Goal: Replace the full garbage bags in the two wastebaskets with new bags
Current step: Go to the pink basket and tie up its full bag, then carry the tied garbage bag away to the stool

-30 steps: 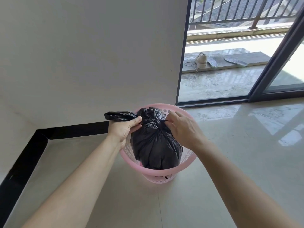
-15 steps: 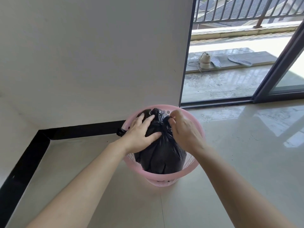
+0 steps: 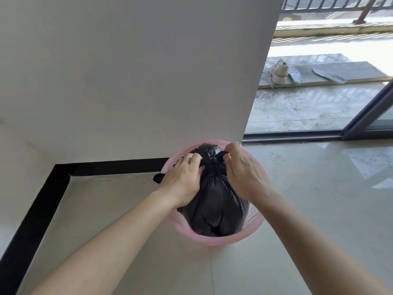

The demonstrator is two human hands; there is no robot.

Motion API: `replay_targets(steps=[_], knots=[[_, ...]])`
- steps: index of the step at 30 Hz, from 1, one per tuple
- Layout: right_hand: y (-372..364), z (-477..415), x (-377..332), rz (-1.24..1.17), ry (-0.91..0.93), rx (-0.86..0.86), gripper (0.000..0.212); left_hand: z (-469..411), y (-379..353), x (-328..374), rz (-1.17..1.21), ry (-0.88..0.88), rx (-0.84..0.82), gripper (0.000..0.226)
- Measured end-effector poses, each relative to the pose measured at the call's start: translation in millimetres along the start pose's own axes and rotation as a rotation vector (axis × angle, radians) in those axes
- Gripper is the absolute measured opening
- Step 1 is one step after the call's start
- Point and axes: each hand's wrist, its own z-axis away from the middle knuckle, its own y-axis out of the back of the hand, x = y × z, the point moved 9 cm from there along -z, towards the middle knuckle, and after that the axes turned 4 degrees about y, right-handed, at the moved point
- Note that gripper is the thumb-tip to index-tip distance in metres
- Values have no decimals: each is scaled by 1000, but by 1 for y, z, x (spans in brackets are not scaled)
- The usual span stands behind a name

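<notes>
A full black garbage bag [image 3: 214, 207] bulges out of a pink perforated wastebasket [image 3: 214, 240] that stands on the tiled floor against the white wall. My left hand [image 3: 184, 180] grips the bag's gathered neck from the left, and a loose black tail of plastic sticks out past its knuckles. My right hand [image 3: 242, 171] pinches the other twisted end of the neck from the right, near the basket's far rim. Both hands sit above the basket. Only one wastebasket is in view.
The white wall with a black skirting board [image 3: 53, 188] runs behind and to the left. At the right, an open sliding door [image 3: 365, 116] leads to a balcony where a white shoe [image 3: 279, 74] and insoles [image 3: 328, 75] lie.
My left hand came in from holding the bag's tail out to the left and now presses against the neck. The view has dropped closer to the basket.
</notes>
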Motion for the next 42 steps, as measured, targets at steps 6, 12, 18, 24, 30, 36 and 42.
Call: replay_targets(steps=[6,12,18,24,30,36,42], knots=[[108,-37,-49,-49,-47,15,11,-13,121,60,52,-48,65,20],[274,-80,-137,-21,17,44,25,-23,298,146,50,-122,116,21],[495,-124,-245,29,36,135,26,-31,526,265,30,-254,200,21],[703,-121,-342,135,-14,301,29,-16,713,395,7,-443,279,23],[827,27,-366,272,-300,466,31,60,739,540,181,-799,193,24],[927,278,-396,427,-764,544,37,232,711,725,359,-1219,-49,14],[1008,538,-493,588,-1060,632,52,469,707,876,493,-1533,-188,8]])
